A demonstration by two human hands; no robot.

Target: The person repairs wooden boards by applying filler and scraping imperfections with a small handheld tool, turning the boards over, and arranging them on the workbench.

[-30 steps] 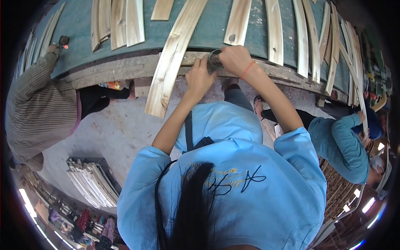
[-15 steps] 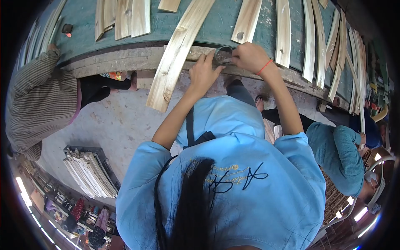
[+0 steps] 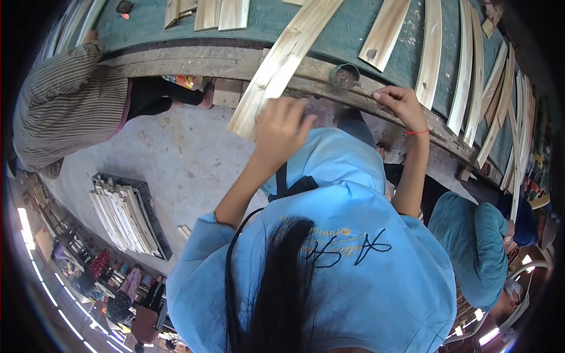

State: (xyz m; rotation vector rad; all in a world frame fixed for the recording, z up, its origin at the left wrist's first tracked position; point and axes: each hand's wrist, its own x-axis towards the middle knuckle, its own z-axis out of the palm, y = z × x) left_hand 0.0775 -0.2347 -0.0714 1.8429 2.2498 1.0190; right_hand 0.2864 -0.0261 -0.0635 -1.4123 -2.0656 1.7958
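Head view: the left hand (image 3: 281, 129) is over the lower end of a long pale board (image 3: 288, 56), its fingers bent and slightly parted, with the thumb standing away to the side; the hand is blurred, and I cannot tell whether it touches the wood; the long board lies slantwise across the front edge of the green-topped counter (image 3: 259, 38), its near end jutting out past the edge; the right hand (image 3: 406, 107), with a red string (image 3: 416, 133) about its wrist, is at the counter's front edge, thumb and forefinger pressed together at the tips; whether something small is pinched between them I cannot tell; between the two hands, nearer the right one, a round tin (image 3: 344, 76) rests by that same edge, its mouth showing something brown inside; just beyond the tin lies a board with a dark knot (image 3: 385, 35), and to the right of that another pale board (image 3: 431, 56), with more boards farther along; shorter pieces (image 3: 222, 13) lie at the upper left; a co-worker in a checked top (image 3: 70, 106) reaches onto the counter at the left, and a co-worker in a teal top (image 3: 471, 241) is at the right; a stack of pale strips (image 3: 126, 217) sits on the grey floor (image 3: 188, 147) behind, to the left.
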